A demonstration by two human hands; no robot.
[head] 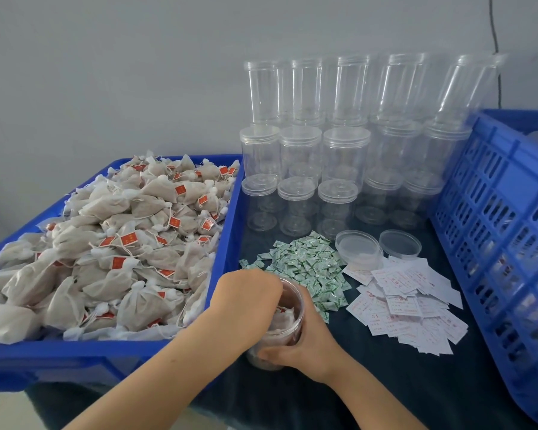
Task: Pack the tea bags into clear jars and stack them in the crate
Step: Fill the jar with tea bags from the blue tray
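Note:
A clear jar (288,318) stands on the dark cloth near the front, partly filled with tea bags. My right hand (302,346) grips its side from the right. My left hand (249,296) is over the jar's mouth with its fingers reaching down inside; the fingertips are hidden, so I cannot see whether they hold a bag. A shallow blue tray (230,231) on the left is heaped with beige tea bags (121,243) with red tags. At the right edge stands the blue slotted crate (494,218).
Stacks of empty clear jars (339,156), some lidded, stand at the back against the wall. Two loose lids (378,245) lie in front of them. A pile of small green-white sachets (305,262) and a spread of white paper slips (407,305) lie on the cloth.

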